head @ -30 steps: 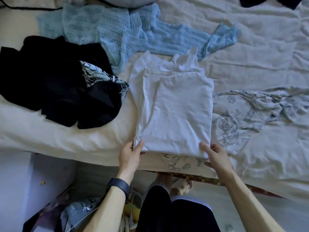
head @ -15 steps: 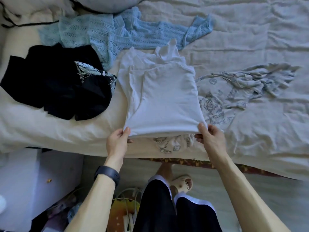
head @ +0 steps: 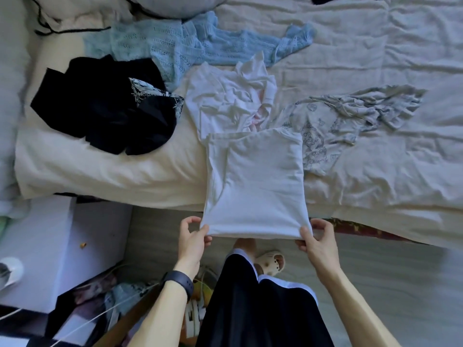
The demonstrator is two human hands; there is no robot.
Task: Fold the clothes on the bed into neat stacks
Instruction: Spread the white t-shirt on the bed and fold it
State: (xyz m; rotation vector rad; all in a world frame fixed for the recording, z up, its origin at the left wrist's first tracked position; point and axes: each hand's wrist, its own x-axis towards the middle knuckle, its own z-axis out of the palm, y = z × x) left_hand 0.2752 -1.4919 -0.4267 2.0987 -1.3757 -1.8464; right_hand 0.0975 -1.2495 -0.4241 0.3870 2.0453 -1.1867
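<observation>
A folded white shirt (head: 255,181) hangs half over the near edge of the bed (head: 100,169). My left hand (head: 191,237) pinches its lower left corner and my right hand (head: 317,240) pinches its lower right corner. Behind it lies a crumpled white garment (head: 225,101) with a bit of pink showing. A pale patterned garment (head: 338,113) is spread to the right. A light blue knit sweater (head: 190,43) lies at the back, and a heap of black clothes (head: 100,106) with a patterned piece sits at the left.
A pillow (head: 175,3) rests at the head of the bed. A white cabinet (head: 45,246) stands left of my legs, with cables and clutter (head: 120,296) on the floor. My foot in a pale clog (head: 270,261) stands near the bed edge.
Both hands have pulled the folded white shirt toward me, off the crumpled white garment, so its lower half now hangs over the bed edge.
</observation>
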